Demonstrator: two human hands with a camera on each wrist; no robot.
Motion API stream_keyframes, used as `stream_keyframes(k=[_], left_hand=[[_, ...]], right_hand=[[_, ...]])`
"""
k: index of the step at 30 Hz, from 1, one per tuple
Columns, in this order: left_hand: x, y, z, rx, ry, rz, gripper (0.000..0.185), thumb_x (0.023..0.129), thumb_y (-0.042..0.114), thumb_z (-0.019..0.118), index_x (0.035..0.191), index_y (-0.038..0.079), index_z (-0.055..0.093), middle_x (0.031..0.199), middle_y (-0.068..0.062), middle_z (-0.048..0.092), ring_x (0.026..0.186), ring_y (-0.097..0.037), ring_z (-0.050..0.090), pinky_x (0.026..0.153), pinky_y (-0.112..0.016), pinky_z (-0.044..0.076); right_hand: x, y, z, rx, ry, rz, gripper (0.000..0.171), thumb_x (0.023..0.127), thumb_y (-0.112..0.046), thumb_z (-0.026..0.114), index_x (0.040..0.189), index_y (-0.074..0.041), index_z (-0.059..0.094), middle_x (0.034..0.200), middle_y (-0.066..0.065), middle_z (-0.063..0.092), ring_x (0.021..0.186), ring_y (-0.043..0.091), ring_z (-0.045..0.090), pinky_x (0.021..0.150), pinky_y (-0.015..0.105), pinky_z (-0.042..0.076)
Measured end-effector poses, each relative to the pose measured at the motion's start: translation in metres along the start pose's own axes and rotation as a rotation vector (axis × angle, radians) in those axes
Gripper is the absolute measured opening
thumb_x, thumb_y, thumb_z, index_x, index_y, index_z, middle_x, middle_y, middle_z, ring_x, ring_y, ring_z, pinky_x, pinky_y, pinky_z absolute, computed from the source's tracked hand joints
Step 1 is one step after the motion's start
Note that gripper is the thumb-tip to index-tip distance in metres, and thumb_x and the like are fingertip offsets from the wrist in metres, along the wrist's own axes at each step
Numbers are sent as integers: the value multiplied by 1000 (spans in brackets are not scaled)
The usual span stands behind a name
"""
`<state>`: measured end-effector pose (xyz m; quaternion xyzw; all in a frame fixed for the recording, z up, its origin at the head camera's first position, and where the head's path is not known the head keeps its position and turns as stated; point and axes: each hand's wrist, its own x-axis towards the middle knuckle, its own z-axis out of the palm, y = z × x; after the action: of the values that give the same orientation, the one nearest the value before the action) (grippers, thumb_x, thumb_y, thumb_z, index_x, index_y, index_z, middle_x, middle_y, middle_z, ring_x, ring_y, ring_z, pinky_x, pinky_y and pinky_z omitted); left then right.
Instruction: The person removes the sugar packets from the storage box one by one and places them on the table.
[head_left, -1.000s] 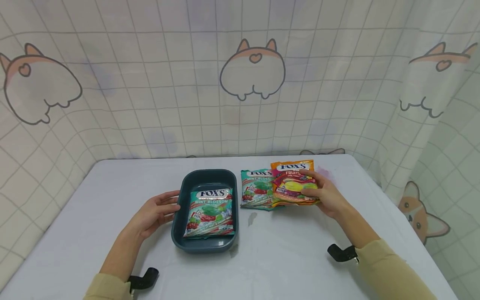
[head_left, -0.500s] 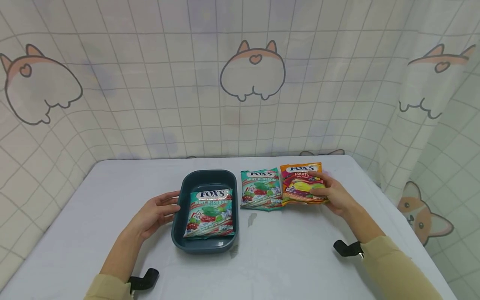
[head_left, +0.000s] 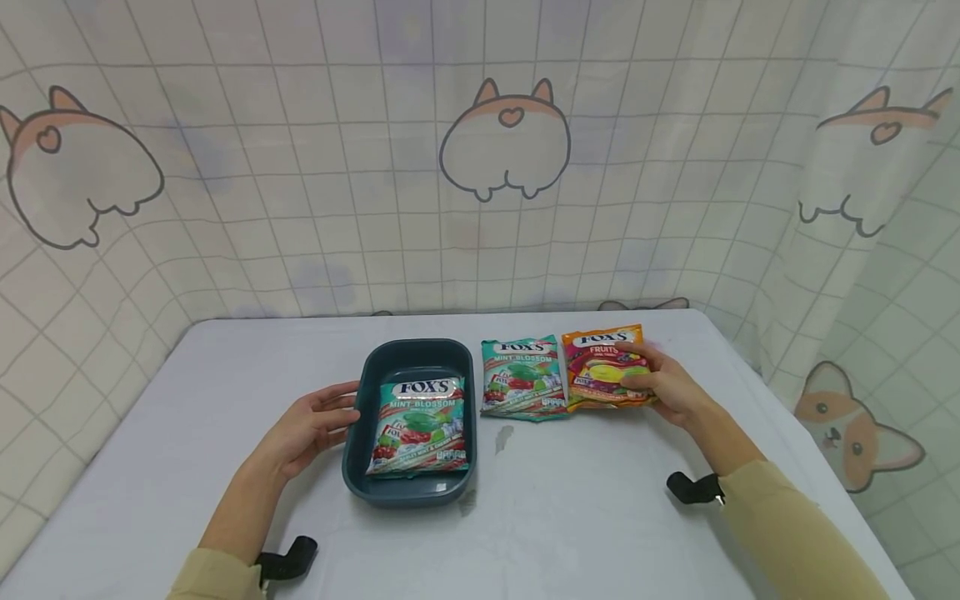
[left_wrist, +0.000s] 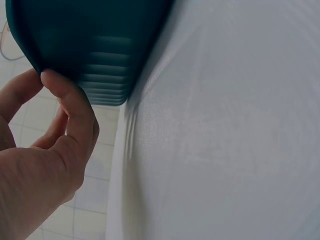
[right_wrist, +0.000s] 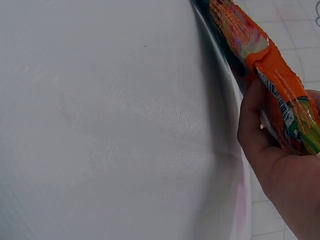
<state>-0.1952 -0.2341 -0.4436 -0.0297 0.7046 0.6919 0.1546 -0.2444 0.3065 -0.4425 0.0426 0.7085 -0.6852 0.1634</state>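
At the near edge of the table (head_left: 570,533), two sleeved forearms are seen entering, with bare white cloth between them and open room ahead of the tray. The left hand (head_left: 311,425) is laid against the left wall of the dark tray (head_left: 356,417); its fingers are lightly spread and nearly straight, and in the left wrist view a fingertip (left_wrist: 50,80) is seen touching the ribbed outside of the tray (left_wrist: 100,45), nothing being gripped. Open cloth lies to the left of this hand as far as the table's left edge. A mint bag (head_left: 420,425) is laid flat inside the tray, filling its near part; the far part of the tray floor is left bare.

Farther off and to the right, a second mint bag (head_left: 522,377) is laid flat on the cloth, just beside the tray's right rim. Its right edge is met or slightly overlapped by the fruit bag (head_left: 603,371); which one cannot be told. The fruit bag is held at its right side by the right hand (head_left: 667,387), thumb on top and fingers curled beneath; in the right wrist view the bag's edge (right_wrist: 280,95) is pinched and tilted up from the cloth. A narrow strip of table is left beyond the bags before the far edge, where the curtain (head_left: 480,167) hangs.
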Motion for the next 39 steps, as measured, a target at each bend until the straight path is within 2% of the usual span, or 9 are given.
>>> stream_keyframes(k=[13,19,23,27,32,39], left_hand=[[1,-1,-1,2,-6,-5,66,101,12,66,157,0,34,147,-24,50,106,-17,67,88,-29,56],[2,-1,-2,-9,-8,-1,66,101,12,67,157,1,35,147,-23,51,106,-16,67,89,-29,56],[2,-2,-3,-11,-3,-3,66,100,12,67,157,1,36,145,-22,52,106,-16,68,89,-29,56],[1,-2,-2,-10,-6,-4,66,101,12,67,157,1,35,146,-22,52,105,-16,68,89,-29,56],[1,-1,-3,-15,-15,3,66,100,12,67,157,0,35,144,-23,52,105,-16,68,88,-29,56],[1,0,-2,-16,-23,3,66,100,11,67,157,0,34,145,-23,52,105,-16,68,88,-29,56]], right_hand=[[12,3,2,-99,-15,11,70,101,-2,59,163,-14,28,162,24,16,134,39,36,92,29,52],[11,-5,8,-260,8,-32,70,99,-1,61,160,-6,29,161,29,15,137,43,32,107,46,41],[11,-9,11,-328,44,-54,70,95,0,64,157,-1,32,161,29,15,138,45,30,112,54,34],[10,-8,9,-342,90,-52,71,94,-1,68,156,1,33,163,30,17,142,48,27,115,56,32],[6,-10,5,-326,157,-28,75,97,-5,69,158,1,27,162,31,21,144,49,29,115,56,33],[-4,-16,3,-307,231,4,76,98,-8,67,160,-1,24,163,29,18,146,47,27,115,55,33]])
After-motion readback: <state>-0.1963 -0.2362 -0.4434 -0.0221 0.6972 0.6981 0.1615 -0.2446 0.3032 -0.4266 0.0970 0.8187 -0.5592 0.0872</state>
